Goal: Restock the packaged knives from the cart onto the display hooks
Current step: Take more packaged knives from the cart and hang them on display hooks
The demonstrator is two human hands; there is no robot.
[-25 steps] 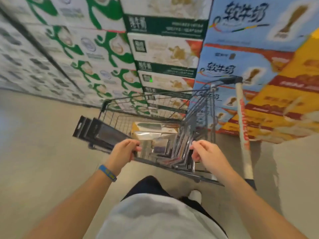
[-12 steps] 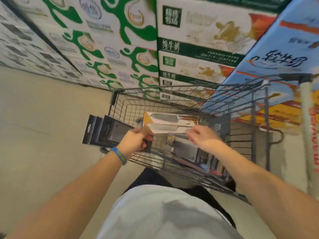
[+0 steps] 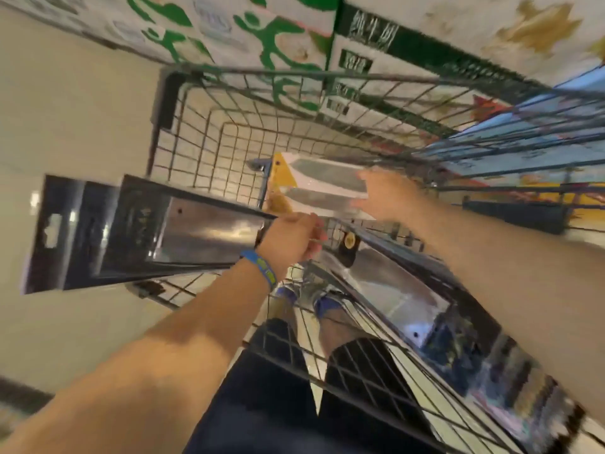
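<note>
Step in hand is pickup from the cart (image 3: 209, 149), not hanging: no display hooks are in view, only stacked cartons (image 3: 288, 44) behind the cart and pale floor (image 3: 65, 109) to the left. The left hand (image 3: 291, 237), with a blue wristband (image 3: 262, 267) on it, grips a fanned bundle of black knife packs (image 3: 147, 231) by one end. Its fingers are curled tight around them, and the packs stick out sideways past the cart's left wall, hang-holes at the far end, clear of the wire. The right hand (image 3: 389, 198) reaches forward into the basket to a yellow-and-white knife pack (image 3: 320, 181) that lies tilted against the wire. Its fingers are spread and fairly straight across the pack's near end, touching or just short of it. Motion blur hides whether the thumb has closed underneath. More knife packs (image 3: 393, 283) lie along the basket's right side, low in the frame. Both forearms are extended, the right reaching farther and higher than the left. Judged next move: close the right fingers on the yellow-and-white pack, lift it clear of the wire grid without snagging, then add it to the bundle or carry it separately to the hooks. The left-hand bundle is splayed and could slip if the grip loosens.
</note>
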